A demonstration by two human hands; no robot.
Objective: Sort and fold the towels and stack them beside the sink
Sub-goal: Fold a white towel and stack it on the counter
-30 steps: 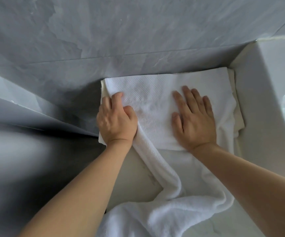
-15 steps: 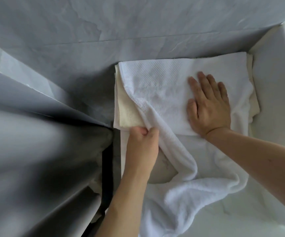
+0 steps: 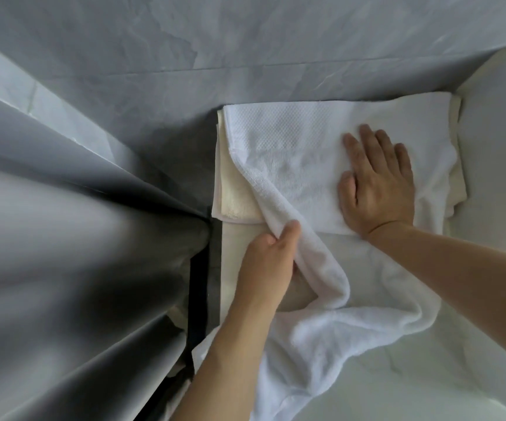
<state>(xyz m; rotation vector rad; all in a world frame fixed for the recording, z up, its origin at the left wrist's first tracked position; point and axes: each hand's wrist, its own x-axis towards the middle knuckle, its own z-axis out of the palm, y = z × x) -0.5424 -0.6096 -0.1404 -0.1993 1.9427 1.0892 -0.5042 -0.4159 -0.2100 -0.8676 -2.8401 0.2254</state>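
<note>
White towel (image 3: 303, 153) on cream towel (image 3: 230, 196): my right hand (image 3: 377, 189) flat, pinning; left hand (image 3: 268, 256) pinching edge. Should pull taut, align corners to cream towel.

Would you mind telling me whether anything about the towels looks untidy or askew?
Yes: the white towel is only partly folded. Its loose end trails crumpled over the counter, pinched by the left hand, while the right hand presses it flat on the cream towel.

Grey marble wall (image 3: 245, 56), white counter (image 3: 427, 375)
</note>
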